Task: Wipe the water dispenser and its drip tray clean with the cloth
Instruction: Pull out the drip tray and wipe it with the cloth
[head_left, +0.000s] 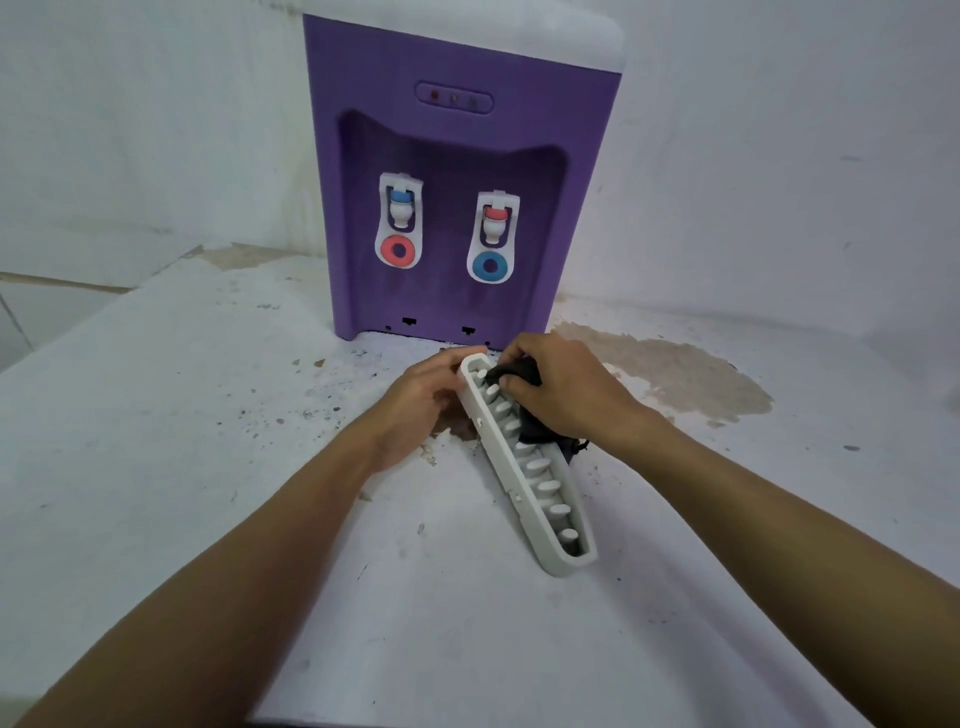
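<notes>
The drip tray (535, 483) is lying detached on the white counter (208, 441), just in front of the purple water dispenser (457, 156). It is running on a slant, its far end sitting close to the dispenser's base and its near end pointing down toward the right. Its slotted face is showing upward and a little to the right.

The left hand (421, 400) is gripping the tray's far end, fingers curling over the outer left wall and steadying it. The right hand (561, 389) is clamping a dark cloth (524, 370), thumb and fingers bunching it and pressing it into the slats at the tray's far end. More of the cloth is spilling out below the palm over the tray's right rim.

The dispenser is standing upright, backing into the corner where two pale walls are meeting. Its two taps, the left tap (399, 221) and the right tap (493, 236), are hanging free above the open base.

The counter's left edge is running diagonally from behind the dispenser's left side down toward the bottom left, and its near edge is showing along the bottom between the forearms. Wide room is lying open left of the left forearm, and more is opening right of the right forearm, where a brown stain (675, 374) is spreading across the surface beside the dispenser's right foot
</notes>
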